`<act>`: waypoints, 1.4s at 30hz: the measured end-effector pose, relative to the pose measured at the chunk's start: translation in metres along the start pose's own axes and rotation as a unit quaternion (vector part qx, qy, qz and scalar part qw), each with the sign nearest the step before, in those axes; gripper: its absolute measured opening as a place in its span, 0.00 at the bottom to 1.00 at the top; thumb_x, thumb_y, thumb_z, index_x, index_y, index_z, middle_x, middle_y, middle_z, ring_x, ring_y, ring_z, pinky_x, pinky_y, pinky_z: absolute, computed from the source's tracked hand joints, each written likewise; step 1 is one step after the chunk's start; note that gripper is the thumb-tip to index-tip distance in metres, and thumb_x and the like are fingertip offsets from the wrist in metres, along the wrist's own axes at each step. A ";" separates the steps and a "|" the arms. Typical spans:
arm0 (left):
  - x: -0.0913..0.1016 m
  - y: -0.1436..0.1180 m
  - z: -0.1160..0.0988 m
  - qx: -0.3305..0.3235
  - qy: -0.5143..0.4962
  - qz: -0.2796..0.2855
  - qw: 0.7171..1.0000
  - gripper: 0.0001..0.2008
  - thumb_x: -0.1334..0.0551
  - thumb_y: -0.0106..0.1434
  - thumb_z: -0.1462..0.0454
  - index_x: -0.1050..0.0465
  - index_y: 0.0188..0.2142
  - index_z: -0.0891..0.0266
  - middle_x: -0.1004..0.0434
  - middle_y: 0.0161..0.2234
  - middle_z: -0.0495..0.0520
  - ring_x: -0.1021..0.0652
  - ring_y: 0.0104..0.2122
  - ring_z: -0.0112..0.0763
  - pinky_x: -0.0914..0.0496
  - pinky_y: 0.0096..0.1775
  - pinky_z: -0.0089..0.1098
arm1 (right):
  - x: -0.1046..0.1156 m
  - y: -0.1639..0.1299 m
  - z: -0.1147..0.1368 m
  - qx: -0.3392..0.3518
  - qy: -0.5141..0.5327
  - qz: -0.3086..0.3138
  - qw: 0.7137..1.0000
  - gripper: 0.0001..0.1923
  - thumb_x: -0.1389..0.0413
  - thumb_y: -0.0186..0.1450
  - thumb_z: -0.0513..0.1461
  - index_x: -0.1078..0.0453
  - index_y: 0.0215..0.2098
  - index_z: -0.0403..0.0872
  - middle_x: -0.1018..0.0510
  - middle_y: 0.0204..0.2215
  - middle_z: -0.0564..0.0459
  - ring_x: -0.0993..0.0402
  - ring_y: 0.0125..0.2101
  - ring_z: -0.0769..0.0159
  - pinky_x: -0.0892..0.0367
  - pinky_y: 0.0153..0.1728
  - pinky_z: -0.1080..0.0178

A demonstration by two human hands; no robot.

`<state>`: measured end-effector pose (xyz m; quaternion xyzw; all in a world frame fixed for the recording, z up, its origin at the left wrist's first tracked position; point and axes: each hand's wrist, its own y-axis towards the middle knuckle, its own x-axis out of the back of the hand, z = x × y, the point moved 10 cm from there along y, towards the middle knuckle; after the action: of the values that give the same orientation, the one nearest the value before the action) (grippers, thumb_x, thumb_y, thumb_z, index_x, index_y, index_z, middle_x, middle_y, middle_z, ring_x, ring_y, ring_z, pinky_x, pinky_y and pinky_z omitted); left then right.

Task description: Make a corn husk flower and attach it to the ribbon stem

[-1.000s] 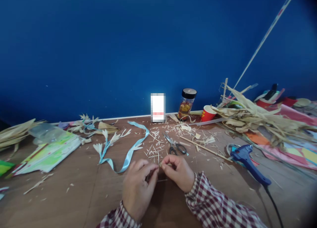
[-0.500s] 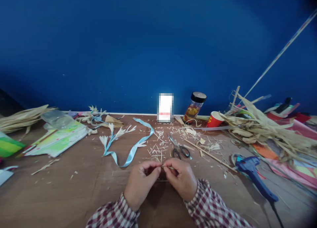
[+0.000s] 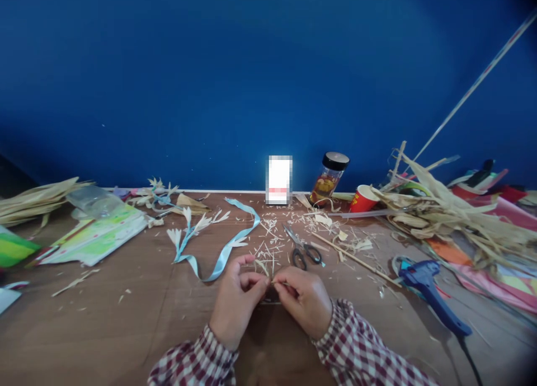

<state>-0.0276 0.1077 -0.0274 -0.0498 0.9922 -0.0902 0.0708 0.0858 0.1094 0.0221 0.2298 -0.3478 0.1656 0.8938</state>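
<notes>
Straw-coloured thin dry husk sliver (image 3: 272,283) sits pinched between left hand (image 3: 237,305) and right hand (image 3: 306,300), just in front of the black-handled scissors (image 3: 302,247); brittle, it could snap or slip among table (image 3: 126,330) scraps.

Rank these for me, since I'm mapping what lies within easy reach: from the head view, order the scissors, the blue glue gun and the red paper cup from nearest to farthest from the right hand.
1. Scissors: just beyond the right hand, slightly right.
2. Blue glue gun: farther off to the right.
3. Red paper cup: farthest, tipped over near the blue wall.
</notes>
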 end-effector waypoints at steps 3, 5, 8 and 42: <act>0.000 -0.002 -0.002 -0.002 0.029 -0.004 1.000 0.22 0.38 0.51 0.63 0.45 0.44 0.62 0.25 0.22 0.46 0.26 0.23 0.27 0.34 0.27 0.27 | 0.002 0.000 0.000 -0.001 -0.005 -0.006 1.000 0.07 0.52 0.60 0.34 0.33 0.30 0.47 0.32 0.23 0.55 0.38 0.24 0.70 0.45 0.26 0.68; -0.001 -0.004 -0.004 -0.009 0.059 -0.001 0.998 0.20 0.38 0.52 0.63 0.44 0.42 0.62 0.24 0.23 0.48 0.24 0.25 0.29 0.32 0.29 0.29 | 0.002 0.000 -0.001 -0.003 -0.010 -0.004 1.000 0.06 0.52 0.60 0.34 0.34 0.30 0.47 0.32 0.22 0.56 0.38 0.24 0.70 0.45 0.26 0.69; -0.005 -0.007 -0.009 -0.042 0.102 0.006 0.994 0.15 0.41 0.55 0.62 0.42 0.41 0.61 0.23 0.26 0.50 0.23 0.28 0.32 0.31 0.33 0.32 | 0.003 0.000 -0.004 -0.018 -0.024 -0.006 1.000 0.05 0.51 0.60 0.34 0.34 0.28 0.47 0.33 0.21 0.56 0.39 0.23 0.71 0.46 0.25 0.69; -0.012 -0.013 -0.025 -0.109 0.176 -0.006 0.978 0.21 0.43 0.55 0.66 0.45 0.48 0.59 0.28 0.23 0.45 0.26 0.25 0.30 0.33 0.30 0.30 | 0.004 -0.002 -0.008 -0.032 0.095 -0.060 0.993 0.07 0.50 0.58 0.32 0.33 0.32 0.47 0.33 0.26 0.54 0.36 0.25 0.70 0.40 0.26 0.67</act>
<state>-0.0186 0.1002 0.0005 -0.0462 0.9927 0.0104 -0.1112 0.0939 0.1125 0.0193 0.2044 -0.2522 0.1216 0.9380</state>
